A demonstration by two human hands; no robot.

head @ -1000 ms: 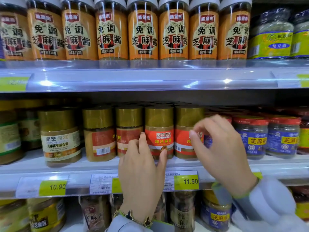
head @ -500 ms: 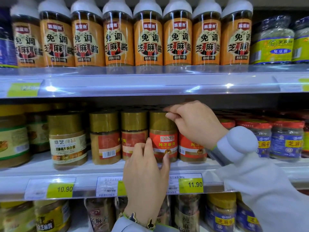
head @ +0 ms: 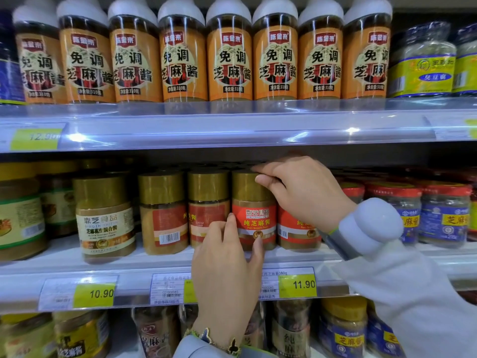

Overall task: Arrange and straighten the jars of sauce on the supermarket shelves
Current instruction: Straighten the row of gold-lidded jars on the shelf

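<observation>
A row of gold-lidded sesame paste jars with red labels stands on the middle shelf. My right hand reaches over the rightmost one, fingers curled over its lid, which is hidden. The neighbouring jar faces front with its label square. My left hand touches that jar's lower label with thumb and fingertips, wrist low in front of the price strip. Two more red-label jars stand to the left, turned so their labels face sideways.
Tall orange sesame sauce bottles line the upper shelf. A beige-label jar and green-label jars sit at the left, red-lidded blue-label jars at the right. Price tags 10.90 and 11.90 hang below. More jars fill the bottom shelf.
My right hand rose from the front of the rightmost red-label jar to the top of its lid and stays there. My left hand stays at the front jar's label.
</observation>
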